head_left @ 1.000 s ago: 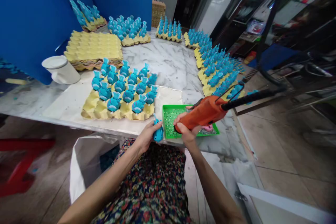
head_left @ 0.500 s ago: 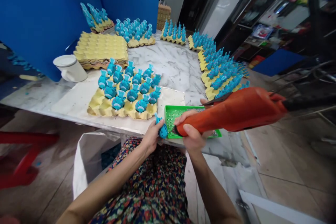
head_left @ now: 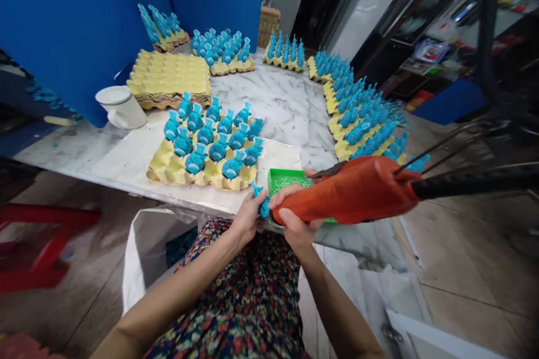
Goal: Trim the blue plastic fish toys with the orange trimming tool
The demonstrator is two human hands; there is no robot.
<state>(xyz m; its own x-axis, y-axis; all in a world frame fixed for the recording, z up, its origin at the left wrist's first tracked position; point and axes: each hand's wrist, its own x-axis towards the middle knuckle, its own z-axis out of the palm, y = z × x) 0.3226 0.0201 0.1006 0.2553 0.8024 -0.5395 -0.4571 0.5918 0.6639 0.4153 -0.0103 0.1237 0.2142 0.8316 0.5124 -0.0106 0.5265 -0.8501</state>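
Note:
My left hand [head_left: 249,216] grips a small blue fish figurine [head_left: 263,205] at the table's near edge, and my fingers hide part of it. My right hand [head_left: 295,219] is wrapped around an orange handheld power tool [head_left: 353,193]. A black rod or cord runs from its rear toward the right. Its narrow front end sits right by the figurine, though I cannot tell whether they touch. Behind the tool lies a green perforated tray [head_left: 286,181]. More blue fish figurines stand in a yellow pulp egg tray [head_left: 168,171] to the left of my hands.
Further yellow trays of blue figurines [head_left: 347,148] line the far and right sides of the marble table [head_left: 278,106]. Stacked yellow trays [head_left: 168,81] and a white container [head_left: 120,107] stand by a blue partition [head_left: 84,28]. A white bag [head_left: 147,261] sits below the near edge.
The whole scene has shifted right in view as my head turned. The orange tool has swung closer, its front end now by the figurine. My left hand has closed further around the figurine.

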